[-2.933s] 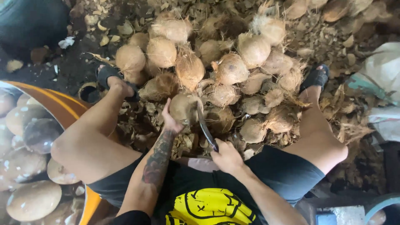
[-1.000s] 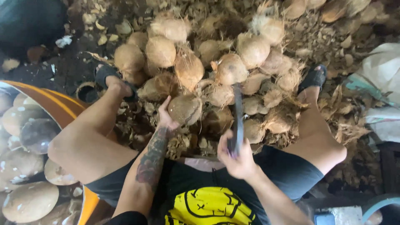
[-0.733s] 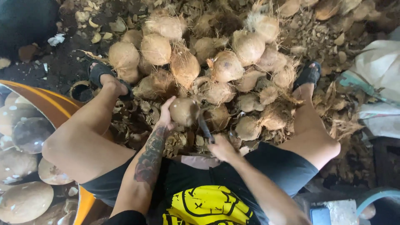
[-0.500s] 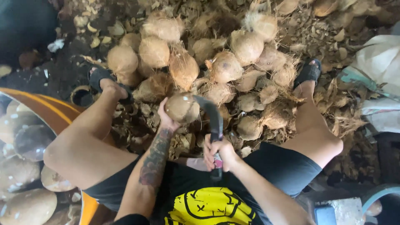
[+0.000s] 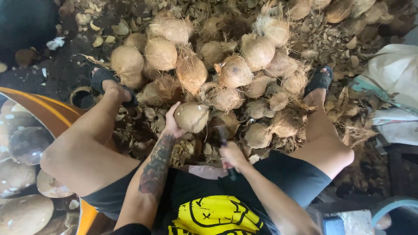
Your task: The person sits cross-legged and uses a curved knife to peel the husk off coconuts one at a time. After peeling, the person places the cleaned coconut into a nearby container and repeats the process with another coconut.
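Fingers (image 5: 170,114) of left hand (image 5: 172,126) cupping smooth round coconut (image 5: 191,116), right hand (image 5: 233,154) gripping knife (image 5: 223,135)

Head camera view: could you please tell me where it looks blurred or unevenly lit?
Head view: the right hand and knife are motion-blurred; the coconut in the left hand is sharp; the corners fall dark, the pile evenly lit.
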